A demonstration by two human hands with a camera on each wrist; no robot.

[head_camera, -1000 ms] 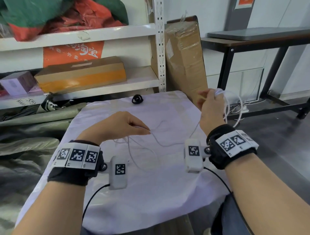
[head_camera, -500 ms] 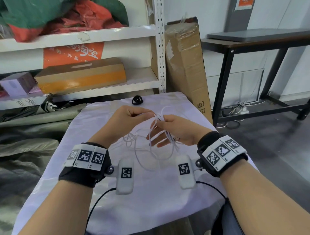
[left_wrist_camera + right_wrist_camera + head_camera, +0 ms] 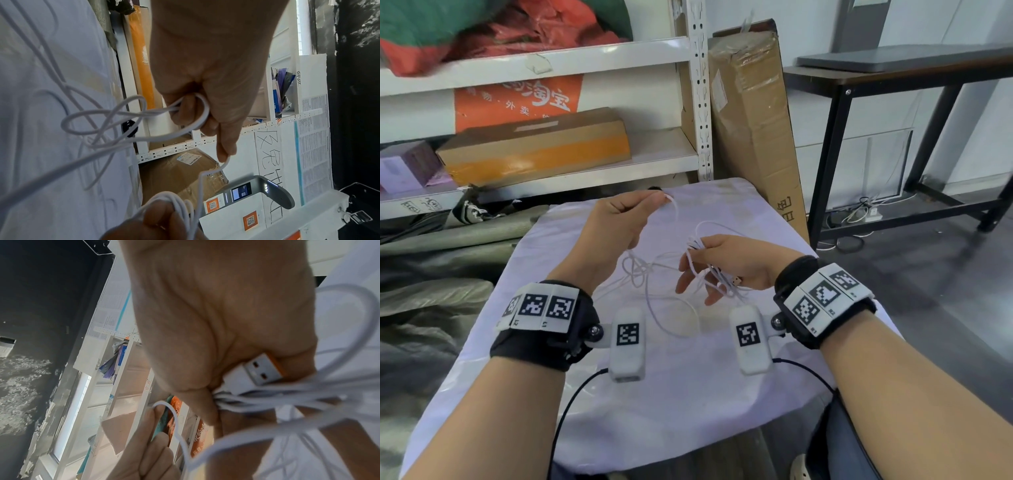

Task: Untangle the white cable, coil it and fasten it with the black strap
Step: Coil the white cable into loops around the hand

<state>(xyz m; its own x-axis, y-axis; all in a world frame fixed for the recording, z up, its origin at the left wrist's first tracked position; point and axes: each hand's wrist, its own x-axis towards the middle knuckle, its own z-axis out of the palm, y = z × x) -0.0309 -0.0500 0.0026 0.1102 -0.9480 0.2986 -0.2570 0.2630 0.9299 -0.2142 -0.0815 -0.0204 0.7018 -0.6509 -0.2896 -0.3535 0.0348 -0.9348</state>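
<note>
The white cable (image 3: 671, 308) trails in loose tangled loops over the white-covered table (image 3: 688, 411). My left hand (image 3: 662, 199) is raised over the far part of the table and pinches one strand; in the left wrist view the cable (image 3: 115, 113) also loops round a curled finger of the left hand (image 3: 205, 113). My right hand (image 3: 698, 255) grips a bundle of cable loops together with the USB plug (image 3: 263, 369). The black strap (image 3: 129, 128) lies at the table's far edge, almost hidden behind the left hand in the head view.
A white shelf (image 3: 585, 168) with a long cardboard box (image 3: 534, 147) stands right behind the table. A tall cardboard box (image 3: 753, 120) leans at the table's far right corner. A black-framed desk (image 3: 893, 68) stands to the right over grey floor.
My right hand came down from the raised right side to meet the left. The left hand then lifted up and away with a strand, while the right keeps the bundle.
</note>
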